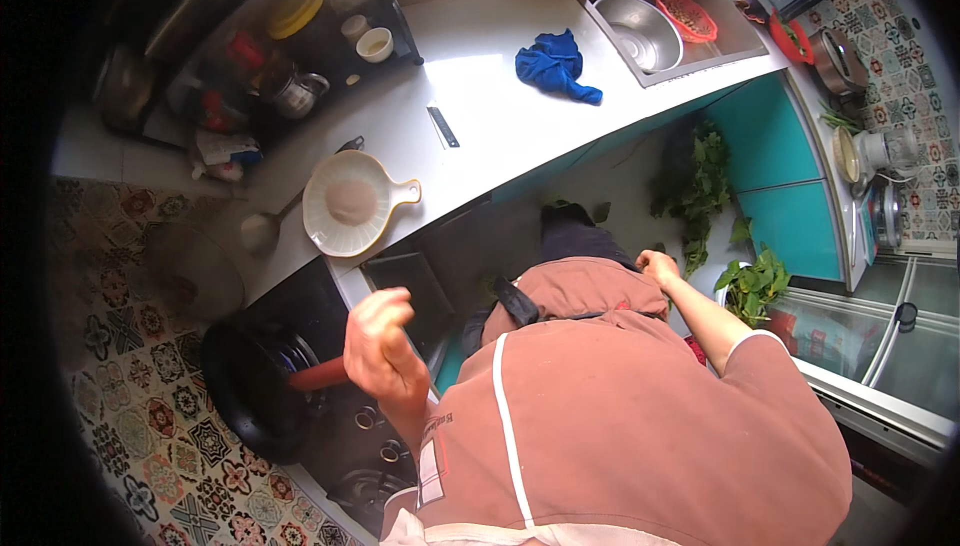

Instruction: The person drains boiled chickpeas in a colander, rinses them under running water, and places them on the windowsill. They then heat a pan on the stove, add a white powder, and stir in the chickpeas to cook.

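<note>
My left hand is raised over the stove's near edge, fingers curled. Beside and partly behind it runs the red handle of a black wok; whether the hand grips this handle cannot be told. The wok stands on a black gas hob, with a bluish glow beside it. My right hand hangs low by the apron's side, its fingers bent and partly hidden. Ahead of my left hand, a ribbed pale dish with a handle holds a greyish-pink substance. A metal spatula lies partly behind the dish.
A blue cloth and a small ruler-like strip lie on the white counter. The sink holds a steel basin and a red basket. Leafy greens are by the teal cabinets; a dark rack stands left.
</note>
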Available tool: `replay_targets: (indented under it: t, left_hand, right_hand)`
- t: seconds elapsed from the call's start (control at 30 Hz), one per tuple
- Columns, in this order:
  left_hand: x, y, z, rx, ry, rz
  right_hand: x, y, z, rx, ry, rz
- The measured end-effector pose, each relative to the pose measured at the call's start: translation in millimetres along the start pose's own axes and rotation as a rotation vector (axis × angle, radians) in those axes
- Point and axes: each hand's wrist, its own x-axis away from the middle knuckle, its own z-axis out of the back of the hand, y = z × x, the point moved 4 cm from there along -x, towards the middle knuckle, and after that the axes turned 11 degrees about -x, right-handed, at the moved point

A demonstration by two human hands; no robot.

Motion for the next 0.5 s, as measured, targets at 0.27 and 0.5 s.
replay_targets:
  t: [0.27, 0.5]
  left_hand:
    - [-42.1, -15.9, -98.7, -0.154, -0.128, 0.32]
    - [-63.9, 20.1, -257.9, -0.288, -0.421, 0.255]
  right_hand:
    - [-55.0, -20.6, 88.4, -0.183, 0.361, 0.115]
    - [-179.1, -30.5, 260.2, -0.567, 0.776, 0.409]
